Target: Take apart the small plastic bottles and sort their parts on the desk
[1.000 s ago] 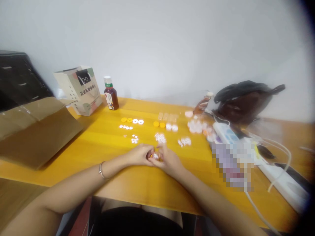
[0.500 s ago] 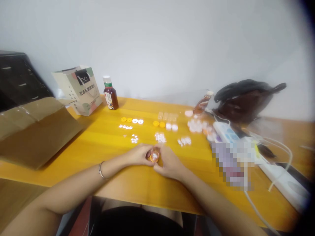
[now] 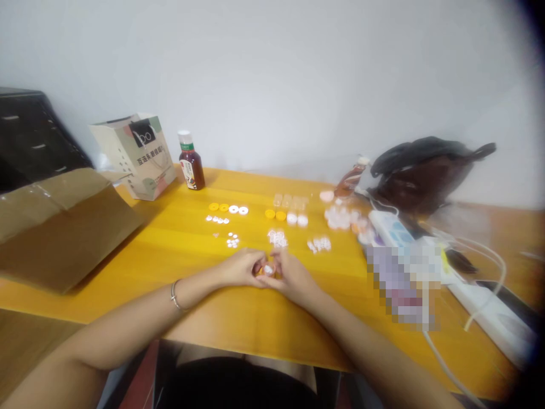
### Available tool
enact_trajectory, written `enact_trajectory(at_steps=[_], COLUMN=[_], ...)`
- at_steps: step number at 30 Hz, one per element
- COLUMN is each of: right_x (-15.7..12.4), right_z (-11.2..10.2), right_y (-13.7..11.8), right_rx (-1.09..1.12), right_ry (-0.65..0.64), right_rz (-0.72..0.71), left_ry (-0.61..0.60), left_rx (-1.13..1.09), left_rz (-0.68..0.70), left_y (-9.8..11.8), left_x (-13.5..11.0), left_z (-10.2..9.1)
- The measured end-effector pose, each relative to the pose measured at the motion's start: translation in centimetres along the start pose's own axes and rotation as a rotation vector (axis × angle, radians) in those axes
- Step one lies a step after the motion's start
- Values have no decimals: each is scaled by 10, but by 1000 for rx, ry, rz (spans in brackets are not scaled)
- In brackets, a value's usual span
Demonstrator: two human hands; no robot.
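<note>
Near the front of the table (image 3: pixel 255 318), my left hand (image 3: pixel 242 268) and my right hand (image 3: pixel 293 275) meet around a small round container (image 3: pixel 268 269). It has a clear top and some orange showing below. Fingers of both hands close round its sides, and my right thumb lies across its near side. Just beyond my hands lie small white discs (image 3: pixel 232 241), a pile of small white rings (image 3: pixel 277 238) and another pile of small white pieces (image 3: pixel 319 245). Farther back are yellow and white discs with centre holes (image 3: pixel 223 208), yellow and white caps (image 3: pixel 281 216) and clear pieces (image 3: pixel 290 202).
A cardboard box (image 3: pixel 63 227), a paper bag (image 3: pixel 142 153) and a dark bottle (image 3: pixel 191 165) stand left. To the right are clear round pieces (image 3: pixel 340 217), a tilted bottle (image 3: pixel 351 177), a black bag (image 3: pixel 426 176), a power strip (image 3: pixel 489 318) and cables.
My right thumb has shifted left across the near side of the container, covering more of it. My left hand and the laid-out pieces look unmoved.
</note>
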State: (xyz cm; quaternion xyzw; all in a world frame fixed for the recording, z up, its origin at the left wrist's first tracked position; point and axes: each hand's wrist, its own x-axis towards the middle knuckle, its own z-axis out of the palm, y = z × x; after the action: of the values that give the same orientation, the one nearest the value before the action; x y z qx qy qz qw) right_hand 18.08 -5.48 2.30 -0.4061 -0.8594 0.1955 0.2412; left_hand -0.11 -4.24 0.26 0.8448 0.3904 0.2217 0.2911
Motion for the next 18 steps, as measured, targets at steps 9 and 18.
enact_trajectory(at_steps=[9, 18], right_x=[-3, 8], right_z=[-6, -7], right_y=[5, 23], right_rx=[67, 386], right_ry=[199, 308], right_rz=[-81, 45], left_ry=[-1, 25], left_rx=[10, -6], left_rz=[-4, 31], left_y=[4, 6], left_x=[-1, -6], left_z=[-2, -5])
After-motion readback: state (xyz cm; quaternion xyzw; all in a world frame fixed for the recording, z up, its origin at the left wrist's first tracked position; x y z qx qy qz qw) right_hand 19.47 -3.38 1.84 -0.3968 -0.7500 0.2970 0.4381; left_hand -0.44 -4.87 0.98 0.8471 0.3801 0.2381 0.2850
